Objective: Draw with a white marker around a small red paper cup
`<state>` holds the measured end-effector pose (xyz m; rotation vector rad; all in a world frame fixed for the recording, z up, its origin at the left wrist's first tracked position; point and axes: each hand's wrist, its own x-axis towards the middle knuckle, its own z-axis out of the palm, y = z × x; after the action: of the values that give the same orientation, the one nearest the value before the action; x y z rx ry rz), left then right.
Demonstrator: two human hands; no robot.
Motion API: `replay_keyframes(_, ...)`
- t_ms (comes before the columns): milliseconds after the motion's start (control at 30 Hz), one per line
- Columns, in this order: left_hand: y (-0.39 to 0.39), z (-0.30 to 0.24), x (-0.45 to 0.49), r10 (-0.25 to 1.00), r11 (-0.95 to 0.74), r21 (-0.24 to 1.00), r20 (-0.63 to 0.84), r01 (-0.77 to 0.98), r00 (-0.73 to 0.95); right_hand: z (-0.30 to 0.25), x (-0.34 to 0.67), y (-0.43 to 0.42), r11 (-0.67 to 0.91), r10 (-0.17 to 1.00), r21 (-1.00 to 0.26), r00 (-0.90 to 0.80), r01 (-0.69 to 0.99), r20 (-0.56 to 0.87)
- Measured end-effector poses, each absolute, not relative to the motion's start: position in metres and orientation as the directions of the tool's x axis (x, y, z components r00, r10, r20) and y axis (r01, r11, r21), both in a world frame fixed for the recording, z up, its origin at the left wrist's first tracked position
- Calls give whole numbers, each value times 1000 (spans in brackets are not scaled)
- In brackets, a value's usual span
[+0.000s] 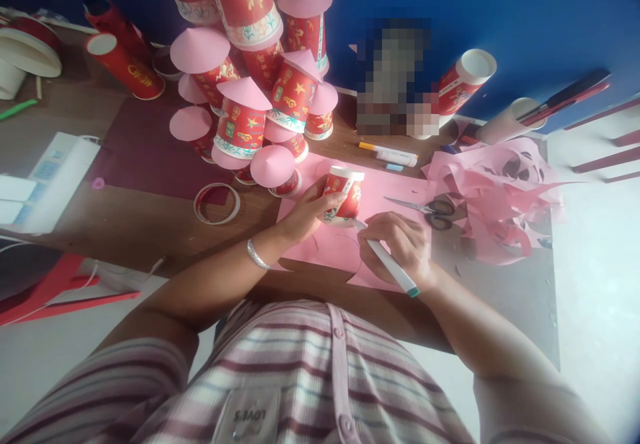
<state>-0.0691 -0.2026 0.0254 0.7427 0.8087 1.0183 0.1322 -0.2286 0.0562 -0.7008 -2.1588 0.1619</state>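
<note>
My left hand [306,212] presses a red patterned paper cup [344,195] mouth down onto a pink paper sheet [395,191] on the table. My right hand [400,244] grips a white pen with a green end [387,261], its tip touching the paper at the cup's rim. A silver bangle sits on my left wrist. A curved pen line shows on the pink sheet near the cup.
Scissors [431,209] lie right of the cup beside a heap of pink paper scraps [495,191]. A pile of red cups with pink cone lids [250,111] stands behind. A cut cup ring [217,203], markers [387,154] and a white box [45,181] lie around.
</note>
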Motion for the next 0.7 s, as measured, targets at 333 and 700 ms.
replay_keyframes(333, -203, 27, -69, 924, 348, 831, -225, -433, 311, 58, 130, -230, 843, 529, -352, -505, 408, 682)
replay_keyframes(700, -203, 26, -69, 930, 332, 839, -213, -431, 301, 56, 129, -232, 844, 526, -344, -507, 411, 683)
